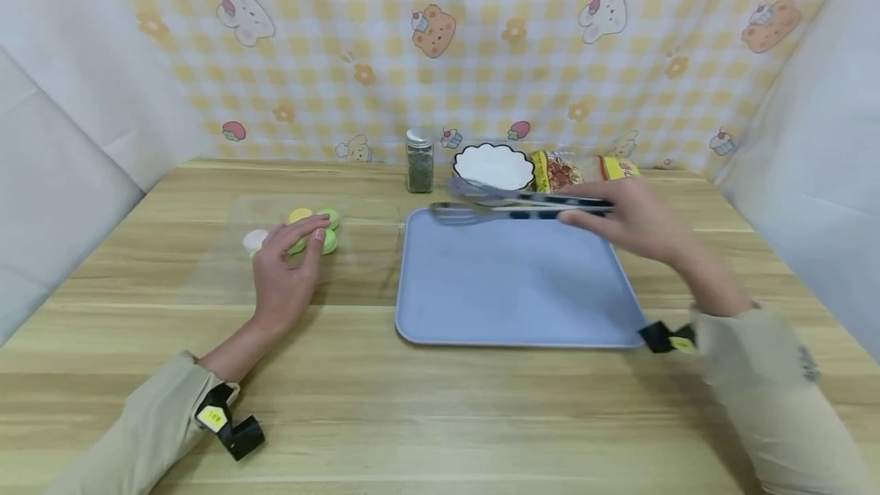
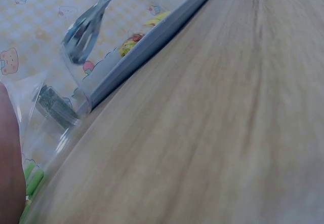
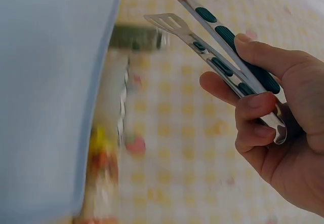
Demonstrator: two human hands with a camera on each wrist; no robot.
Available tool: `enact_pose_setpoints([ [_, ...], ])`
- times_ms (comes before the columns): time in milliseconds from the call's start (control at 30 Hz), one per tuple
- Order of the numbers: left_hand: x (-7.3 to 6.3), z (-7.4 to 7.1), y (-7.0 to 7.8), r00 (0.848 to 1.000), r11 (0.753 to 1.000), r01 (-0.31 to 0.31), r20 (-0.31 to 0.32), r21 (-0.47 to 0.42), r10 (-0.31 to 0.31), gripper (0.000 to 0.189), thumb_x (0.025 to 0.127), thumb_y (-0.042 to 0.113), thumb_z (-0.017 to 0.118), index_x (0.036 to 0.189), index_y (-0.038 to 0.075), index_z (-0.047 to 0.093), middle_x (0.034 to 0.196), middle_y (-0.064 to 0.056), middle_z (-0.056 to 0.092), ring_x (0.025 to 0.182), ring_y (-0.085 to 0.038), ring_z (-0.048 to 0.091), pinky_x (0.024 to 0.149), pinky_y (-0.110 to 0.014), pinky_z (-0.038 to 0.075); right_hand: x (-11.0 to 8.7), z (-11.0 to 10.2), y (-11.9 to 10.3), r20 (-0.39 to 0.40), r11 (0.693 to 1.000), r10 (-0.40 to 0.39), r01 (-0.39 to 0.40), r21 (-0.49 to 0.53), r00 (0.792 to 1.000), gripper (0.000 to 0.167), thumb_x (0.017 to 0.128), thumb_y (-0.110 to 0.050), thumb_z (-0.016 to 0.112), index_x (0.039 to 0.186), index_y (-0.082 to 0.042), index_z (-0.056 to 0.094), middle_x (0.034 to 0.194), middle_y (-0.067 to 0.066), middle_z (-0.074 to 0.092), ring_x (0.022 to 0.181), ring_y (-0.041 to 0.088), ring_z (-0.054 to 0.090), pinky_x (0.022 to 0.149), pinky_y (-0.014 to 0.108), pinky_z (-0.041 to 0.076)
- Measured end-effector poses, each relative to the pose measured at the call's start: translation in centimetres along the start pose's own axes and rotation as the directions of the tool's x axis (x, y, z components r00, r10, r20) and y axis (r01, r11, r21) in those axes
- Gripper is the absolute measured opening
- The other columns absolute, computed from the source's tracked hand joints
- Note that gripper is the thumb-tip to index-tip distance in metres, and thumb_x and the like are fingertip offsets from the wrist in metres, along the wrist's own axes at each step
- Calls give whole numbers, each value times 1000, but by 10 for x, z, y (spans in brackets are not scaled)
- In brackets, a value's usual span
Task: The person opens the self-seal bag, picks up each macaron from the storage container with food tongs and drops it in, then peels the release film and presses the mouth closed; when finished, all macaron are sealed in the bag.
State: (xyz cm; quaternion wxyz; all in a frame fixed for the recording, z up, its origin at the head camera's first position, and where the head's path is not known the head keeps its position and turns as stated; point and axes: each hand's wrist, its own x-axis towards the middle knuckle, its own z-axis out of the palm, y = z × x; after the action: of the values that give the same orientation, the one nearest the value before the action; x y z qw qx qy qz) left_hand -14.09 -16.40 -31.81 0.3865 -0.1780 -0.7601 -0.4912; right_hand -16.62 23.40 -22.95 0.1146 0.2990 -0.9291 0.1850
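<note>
My right hand (image 1: 635, 216) grips a pair of metal food tongs (image 3: 212, 51) with dark green grip pads. The slotted ends of the tongs stand apart and point left, over the far edge of a light blue tray (image 1: 516, 281). Nothing is between them. On the left, my left hand (image 1: 285, 270) lies over a see-through plastic container (image 1: 213, 273), its fingers relaxed. Around its fingertips show several green macarons (image 1: 328, 241) and a yellow macaron (image 1: 300, 215). A pale macaron (image 1: 255, 240) is left of the hand. Part of the group is hidden beneath the hand.
Behind the tray stand a glass jar of dried herbs (image 1: 419, 163) with a silver lid, a white scalloped bowl (image 1: 493, 165) with a dark rim, and a yellow-and-red food packet (image 1: 574, 169). A yellow checked curtain (image 1: 467, 82) hangs along the table's back edge.
</note>
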Motion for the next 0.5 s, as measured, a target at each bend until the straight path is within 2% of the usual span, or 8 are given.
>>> enact_pose_setpoints([
  [67, 1, -1, -1, 1000, 1000, -2, -1, 2, 2, 16, 82, -13, 59, 96, -11, 67, 99, -23, 66, 99, -41, 59, 102, -46, 28, -20, -15, 16, -62, 998, 49, -52, -44, 997, 32, 86, -23, 69, 112, -6, 67, 58, -1, 50, 39, 5, 27, 44, 25, 30],
  [167, 1, -1, -1, 1000, 1000, -3, -1, 1, 3, 16, 82, -13, 59, 96, -10, 67, 99, -23, 66, 99, -40, 59, 103, -46, 28, -51, -36, 40, -129, 980, 141, -157, -126, 982, 32, 85, -22, 69, 111, -4, 67, 69, 7, 58, 41, 6, 28, 45, 26, 28],
  [233, 1, -1, -1, 1000, 1000, -3, 1, 1, 3, 16, 82, -13, 60, 96, -10, 67, 99, -23, 66, 99, -40, 59, 103, -46, 28, -71, -49, 54, -162, 954, 204, -234, -190, 965, 33, 85, -22, 69, 110, 0, 66, 74, 14, 62, 42, 8, 29, 46, 27, 27],
  [300, 1, 0, 1, 1000, 1000, -2, 3, 1, 2, 16, 82, -13, 60, 96, -11, 67, 99, -23, 66, 99, -41, 59, 103, -46, 27, -89, -60, 65, -172, 920, 266, -303, -249, 949, 36, 87, -24, 67, 108, 5, 64, 76, 23, 62, 44, 11, 34, 48, 31, 32],
  [367, 1, -1, 2, 1000, 1000, 1, 4, -1, -1, 16, 82, -13, 59, 96, -11, 67, 99, -24, 66, 100, -41, 59, 103, -47, 27, -105, -69, 74, -179, 887, 328, -367, -280, 928, 39, 88, -25, 65, 106, 9, 62, 79, 25, 62, 45, 14, 37, 47, 32, 32],
  [433, 1, -1, 2, 1000, 1000, 2, 4, -4, -2, 15, 82, -13, 59, 96, -11, 66, 99, -25, 65, 100, -41, 59, 103, -47, 27, -118, -76, 81, -179, 854, 394, -431, -291, 902, 43, 90, -28, 63, 105, 12, 60, 71, 23, 60, 46, 16, 39, 44, 32, 34],
  [500, 1, -1, 3, 1000, 1000, 2, 4, -4, -2, 15, 82, -13, 59, 96, -12, 66, 99, -25, 65, 100, -41, 59, 103, -47, 27, -129, -82, 87, -178, 831, 459, -491, -261, 871, 46, 91, -28, 61, 105, 15, 57, 64, 18, 57, 44, 16, 40, 40, 28, 32],
])
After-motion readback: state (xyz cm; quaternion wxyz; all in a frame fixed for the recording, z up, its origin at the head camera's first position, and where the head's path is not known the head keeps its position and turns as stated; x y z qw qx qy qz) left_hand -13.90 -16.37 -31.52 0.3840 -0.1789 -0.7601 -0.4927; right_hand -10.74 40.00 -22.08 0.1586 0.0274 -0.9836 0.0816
